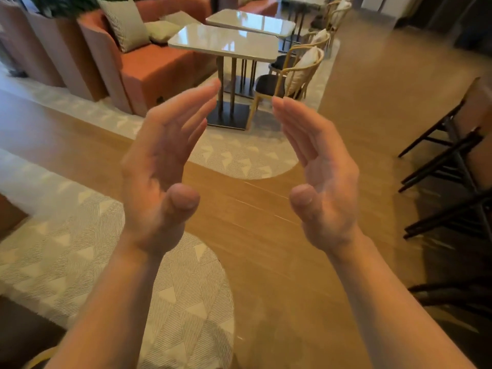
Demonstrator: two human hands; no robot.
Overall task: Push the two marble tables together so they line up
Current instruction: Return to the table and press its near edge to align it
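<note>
The scene is bright and warm, with soft daylight that seems to come from the far end of the room — the two marble tables (226, 42) carry pale glare patches on their glossy tops. Motion blur smears the wooden floor (266, 235) at the right and lower parts, and both hands are a little soft at the edges. The wide lens bends the lines near the borders — the dark chairs (450, 166) at the right lean and look unsharp.
</note>
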